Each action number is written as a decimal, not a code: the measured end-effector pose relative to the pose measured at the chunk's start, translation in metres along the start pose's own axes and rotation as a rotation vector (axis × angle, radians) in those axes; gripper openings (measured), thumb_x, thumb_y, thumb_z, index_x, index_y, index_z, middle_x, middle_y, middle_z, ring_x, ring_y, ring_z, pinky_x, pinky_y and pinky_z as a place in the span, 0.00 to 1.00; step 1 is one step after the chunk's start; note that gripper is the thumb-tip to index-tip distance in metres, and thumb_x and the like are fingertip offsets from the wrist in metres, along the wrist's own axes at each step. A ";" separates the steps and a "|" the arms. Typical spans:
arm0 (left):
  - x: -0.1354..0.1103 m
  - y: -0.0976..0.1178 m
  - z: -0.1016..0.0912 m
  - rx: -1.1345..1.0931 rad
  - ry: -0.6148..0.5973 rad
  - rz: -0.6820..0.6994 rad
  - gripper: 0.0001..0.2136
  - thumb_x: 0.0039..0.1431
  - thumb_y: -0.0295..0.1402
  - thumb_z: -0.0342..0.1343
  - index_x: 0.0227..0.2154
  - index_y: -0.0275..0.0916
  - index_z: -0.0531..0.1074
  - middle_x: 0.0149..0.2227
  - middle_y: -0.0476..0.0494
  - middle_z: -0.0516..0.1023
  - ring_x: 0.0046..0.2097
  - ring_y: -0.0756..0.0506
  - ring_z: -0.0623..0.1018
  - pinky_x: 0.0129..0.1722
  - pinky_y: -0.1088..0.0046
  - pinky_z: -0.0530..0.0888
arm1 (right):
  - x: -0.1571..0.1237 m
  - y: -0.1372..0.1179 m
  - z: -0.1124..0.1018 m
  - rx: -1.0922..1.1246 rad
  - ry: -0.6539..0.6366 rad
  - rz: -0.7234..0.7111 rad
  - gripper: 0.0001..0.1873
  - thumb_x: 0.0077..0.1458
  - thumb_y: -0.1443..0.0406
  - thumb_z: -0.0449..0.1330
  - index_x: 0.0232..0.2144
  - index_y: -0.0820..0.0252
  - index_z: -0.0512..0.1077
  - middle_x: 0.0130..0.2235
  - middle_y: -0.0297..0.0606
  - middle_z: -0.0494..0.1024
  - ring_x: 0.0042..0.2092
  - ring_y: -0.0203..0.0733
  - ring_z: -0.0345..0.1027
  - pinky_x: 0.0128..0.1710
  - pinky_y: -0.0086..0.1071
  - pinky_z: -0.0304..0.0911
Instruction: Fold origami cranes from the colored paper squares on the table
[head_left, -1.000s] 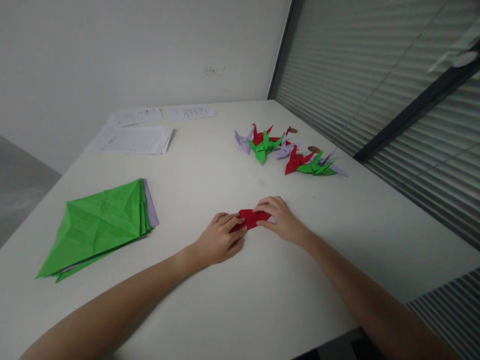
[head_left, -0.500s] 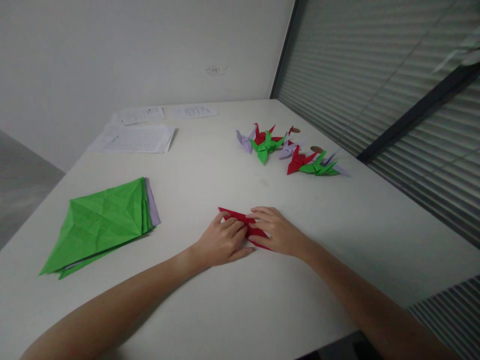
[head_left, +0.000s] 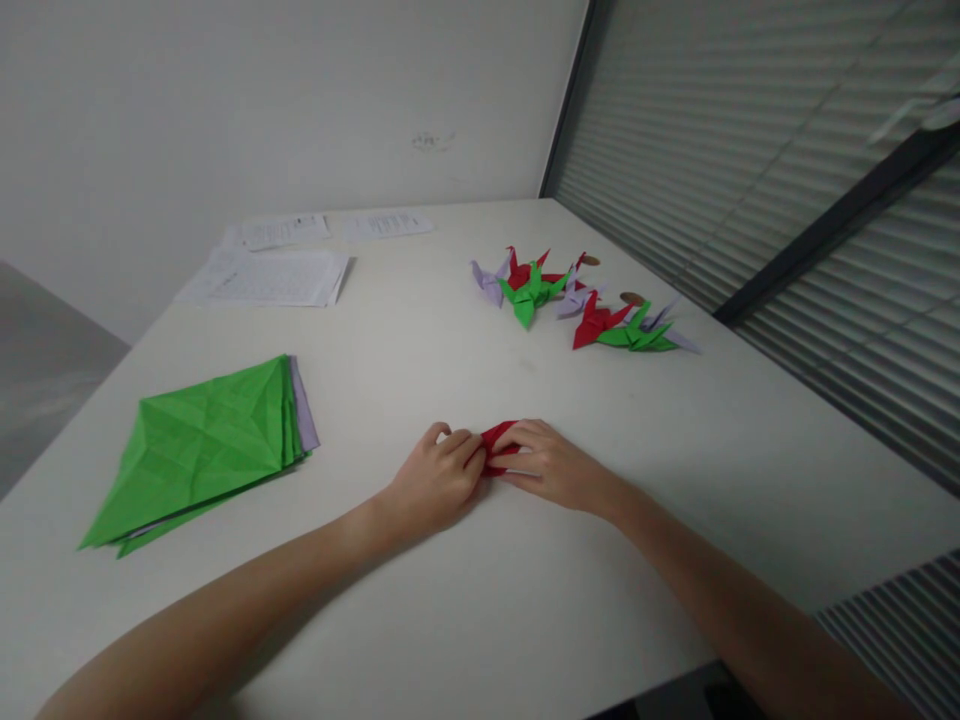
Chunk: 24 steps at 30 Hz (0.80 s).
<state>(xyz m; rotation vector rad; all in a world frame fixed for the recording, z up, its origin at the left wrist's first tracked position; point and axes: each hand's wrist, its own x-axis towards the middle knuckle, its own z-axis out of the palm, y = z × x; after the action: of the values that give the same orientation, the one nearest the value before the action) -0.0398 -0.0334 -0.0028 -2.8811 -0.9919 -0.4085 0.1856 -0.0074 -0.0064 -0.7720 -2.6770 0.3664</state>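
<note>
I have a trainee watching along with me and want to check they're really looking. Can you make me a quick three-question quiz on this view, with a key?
1. What colour is the paper piece that both the left hand and the right hand touch?

2. True or false: the paper cranes lie to the left of the paper stack in this view.

3. Which colour is the top sheet of the paper stack?
A) lilac
B) red
C) green

Key:
1. Red.
2. False; the paper cranes lie to the right of it.
3. C, green.
</note>
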 end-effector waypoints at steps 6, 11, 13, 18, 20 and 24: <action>-0.001 -0.001 0.007 -0.073 0.059 0.023 0.08 0.65 0.29 0.49 0.41 0.33 0.71 0.46 0.35 0.78 0.46 0.42 0.78 0.42 0.63 0.71 | 0.002 -0.003 0.004 -0.031 0.013 0.000 0.07 0.60 0.63 0.60 0.39 0.56 0.77 0.41 0.40 0.75 0.43 0.44 0.65 0.45 0.40 0.61; -0.001 -0.004 0.011 -0.108 0.105 -0.002 0.09 0.68 0.32 0.48 0.37 0.35 0.72 0.45 0.36 0.79 0.45 0.42 0.79 0.42 0.63 0.71 | 0.002 -0.001 0.009 0.007 0.065 0.067 0.07 0.61 0.63 0.59 0.36 0.56 0.77 0.39 0.38 0.76 0.41 0.43 0.66 0.43 0.38 0.60; -0.001 -0.005 0.011 -0.144 0.110 -0.022 0.10 0.68 0.31 0.47 0.36 0.35 0.72 0.46 0.37 0.79 0.45 0.42 0.79 0.42 0.63 0.71 | 0.003 0.001 0.011 0.062 0.089 0.102 0.07 0.61 0.64 0.59 0.35 0.56 0.77 0.37 0.37 0.77 0.40 0.42 0.66 0.42 0.38 0.60; 0.000 -0.008 0.014 -0.336 0.153 -0.135 0.08 0.65 0.31 0.52 0.34 0.37 0.74 0.46 0.40 0.80 0.46 0.43 0.79 0.44 0.63 0.72 | 0.007 0.001 0.018 0.215 0.165 0.261 0.07 0.60 0.67 0.59 0.30 0.58 0.76 0.33 0.36 0.75 0.37 0.40 0.67 0.41 0.36 0.61; 0.000 -0.009 0.016 -0.405 0.166 -0.192 0.08 0.64 0.32 0.53 0.31 0.38 0.75 0.45 0.41 0.81 0.46 0.44 0.79 0.45 0.64 0.72 | 0.008 0.000 0.020 0.263 0.199 0.324 0.07 0.59 0.68 0.60 0.29 0.58 0.75 0.33 0.35 0.73 0.37 0.40 0.67 0.40 0.35 0.62; 0.001 -0.012 0.018 -0.474 0.180 -0.251 0.07 0.62 0.30 0.55 0.29 0.38 0.75 0.43 0.42 0.81 0.44 0.44 0.80 0.44 0.64 0.73 | 0.009 -0.002 0.023 0.320 0.250 0.407 0.07 0.56 0.68 0.62 0.25 0.59 0.73 0.34 0.35 0.71 0.37 0.39 0.68 0.40 0.35 0.64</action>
<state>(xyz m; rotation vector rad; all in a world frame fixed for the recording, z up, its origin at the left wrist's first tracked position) -0.0425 -0.0210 -0.0202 -3.0347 -1.3882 -1.0293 0.1689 -0.0071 -0.0243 -1.1691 -2.1492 0.7230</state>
